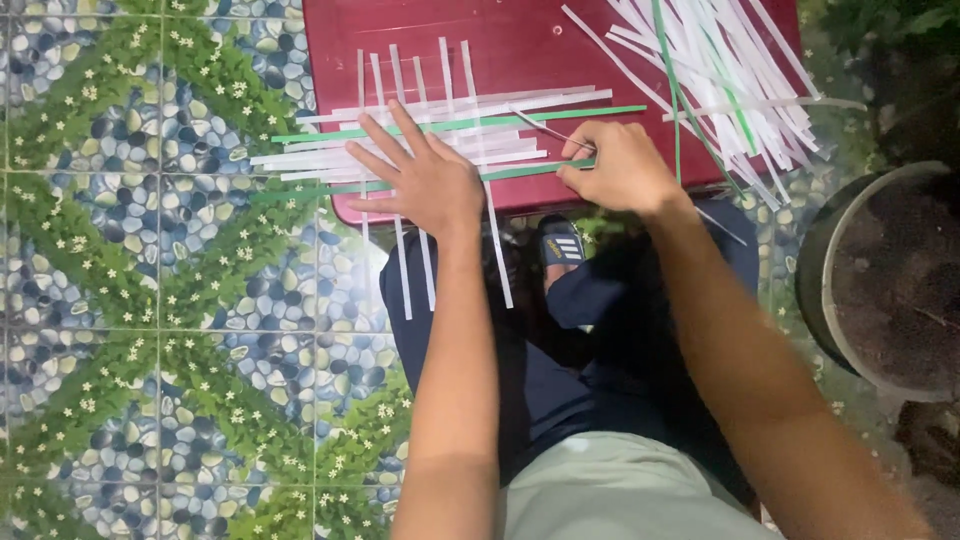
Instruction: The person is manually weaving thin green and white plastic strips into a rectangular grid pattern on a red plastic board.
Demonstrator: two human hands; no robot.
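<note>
A partly woven mat of thin white and green plastic strips [440, 135] lies on the dark red, smooth-topped low table [530, 45] in the upper middle of the frame. By the look of it the weave is at an early stage: a band of horizontal strips is stacked side by side, with a few vertical white strips crossing them, their ends sticking out above and hanging below the table's near edge. Two green strips run across, one along the top of the band and one near the bottom.

The left hand [425, 175] lies flat with fingers spread wide, pressing down on the woven patch at centre frame. The right hand [620, 165], just right of centre, is curled with fingertips pinched on the lower green strip [530, 170] at the weave's right edge. A large loose pile of white strips with some green ones [720, 70] fans out in the upper right, so much material seems unused.

The strips look flat, narrow, glossy and springy. The floor [150, 250] on the left is tiled with a pebble-and-leaf print. A round dark pot [880, 280] stands at the right edge. A dark sandal with white stripes [560, 245] shows below the table.
</note>
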